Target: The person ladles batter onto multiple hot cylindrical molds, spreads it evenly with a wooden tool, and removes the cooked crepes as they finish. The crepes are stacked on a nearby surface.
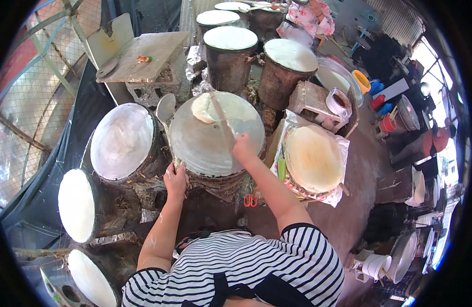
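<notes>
In front of me a round grey griddle [195, 146] tops a dark drum-shaped stove. A pale patch of batter or dough [206, 108] lies near its far edge. My right hand [246, 148] is closed round a long thin stick [223, 115] that slants over the griddle toward its far side; the stick is smeared by motion. My left hand [175, 180] is at the griddle's near left, closed on the handle of a long ladle [165, 107]. Its rounded head rests by the griddle's left edge, apart from the batter.
A stack of round flatbreads [315, 158] lies on patterned sheeting to the right, with a green object [282, 169] beside it. Red-handled scissors [250, 200] are near my body. White-topped drums [231, 38] stand behind, and more pale round tops [122, 140] at left. A board [159, 51] sits back left.
</notes>
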The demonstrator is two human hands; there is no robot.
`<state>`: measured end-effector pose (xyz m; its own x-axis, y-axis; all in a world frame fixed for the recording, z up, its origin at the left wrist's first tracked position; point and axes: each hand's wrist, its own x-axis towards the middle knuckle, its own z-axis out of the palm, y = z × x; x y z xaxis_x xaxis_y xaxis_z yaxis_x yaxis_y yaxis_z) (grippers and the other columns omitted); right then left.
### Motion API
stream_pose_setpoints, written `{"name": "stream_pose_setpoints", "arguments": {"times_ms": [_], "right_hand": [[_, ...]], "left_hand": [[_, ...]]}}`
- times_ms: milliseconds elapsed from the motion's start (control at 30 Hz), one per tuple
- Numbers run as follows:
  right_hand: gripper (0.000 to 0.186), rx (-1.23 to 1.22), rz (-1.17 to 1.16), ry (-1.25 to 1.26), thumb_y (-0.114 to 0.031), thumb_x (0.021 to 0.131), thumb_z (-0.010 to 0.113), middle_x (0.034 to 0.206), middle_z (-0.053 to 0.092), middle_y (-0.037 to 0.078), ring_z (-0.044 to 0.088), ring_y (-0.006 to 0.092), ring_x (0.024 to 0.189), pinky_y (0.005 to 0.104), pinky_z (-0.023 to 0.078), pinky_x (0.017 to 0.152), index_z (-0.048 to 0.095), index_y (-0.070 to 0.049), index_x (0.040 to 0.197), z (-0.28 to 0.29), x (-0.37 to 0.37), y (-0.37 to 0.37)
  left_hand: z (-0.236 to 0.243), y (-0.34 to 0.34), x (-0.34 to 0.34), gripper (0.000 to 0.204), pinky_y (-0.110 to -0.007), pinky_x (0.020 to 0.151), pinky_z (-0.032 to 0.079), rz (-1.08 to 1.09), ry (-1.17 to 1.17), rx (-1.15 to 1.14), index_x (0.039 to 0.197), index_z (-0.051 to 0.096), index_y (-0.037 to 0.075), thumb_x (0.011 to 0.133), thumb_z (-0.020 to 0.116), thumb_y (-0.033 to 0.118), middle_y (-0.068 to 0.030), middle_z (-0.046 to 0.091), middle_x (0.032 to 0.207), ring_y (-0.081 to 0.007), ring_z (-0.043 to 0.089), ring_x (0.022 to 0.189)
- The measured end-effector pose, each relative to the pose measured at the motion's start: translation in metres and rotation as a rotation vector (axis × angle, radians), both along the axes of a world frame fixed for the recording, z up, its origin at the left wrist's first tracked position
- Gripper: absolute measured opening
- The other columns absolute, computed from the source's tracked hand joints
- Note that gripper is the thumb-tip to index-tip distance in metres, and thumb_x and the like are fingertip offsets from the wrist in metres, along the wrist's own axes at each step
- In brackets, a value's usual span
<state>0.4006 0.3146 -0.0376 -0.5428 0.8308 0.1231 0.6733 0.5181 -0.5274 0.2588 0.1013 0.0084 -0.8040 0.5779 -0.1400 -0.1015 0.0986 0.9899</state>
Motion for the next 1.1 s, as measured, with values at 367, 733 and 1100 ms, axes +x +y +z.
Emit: {"name": "stream_pose_setpoints", "arguments": {"times_ms": [367,733,1100], "right_hand": [[0.020,0.065,0.147,0.073,-0.007,0.081,0.047,0.096,0.053,0.022,0.056,0.0406,0.088,0.0475,0.046,0.076,0.058,-0.001,0.096,-0.014,0.012,0.041],[0.020,-0.014,0.358,0.200,-0.011,0.084,0.048,0.098,0.054,0.021,0.056,0.0400,0.088,0.0461,0.046,0.076,0.061,-0.003,0.097,-0.024,0.020,0.034],[0.025,-0.216,0.678,0.143,-0.013,0.087,0.046,0.096,0.056,0.020,0.055,0.0397,0.091,0.0456,0.045,0.076,0.061,-0.007,0.105,-0.006,0.036,0.063]], "left_hand": [[-0.001,-0.009,0.027,0.013,-0.023,0.036,0.032,0.103,-0.012,0.008,0.091,0.057,0.001,0.086,0.055,0.013,0.0008,0.049,0.059,-0.0066,0.042,0.040],[0.014,-0.017,0.046,0.012,-0.024,0.034,0.031,0.172,-0.005,-0.055,0.088,0.055,0.001,0.086,0.056,0.013,0.0016,0.046,0.057,-0.0070,0.042,0.038],[0.019,-0.027,0.042,0.011,-0.024,0.034,0.031,0.234,-0.037,-0.061,0.086,0.054,0.002,0.087,0.055,0.013,0.0010,0.047,0.056,-0.0073,0.042,0.038]]}}
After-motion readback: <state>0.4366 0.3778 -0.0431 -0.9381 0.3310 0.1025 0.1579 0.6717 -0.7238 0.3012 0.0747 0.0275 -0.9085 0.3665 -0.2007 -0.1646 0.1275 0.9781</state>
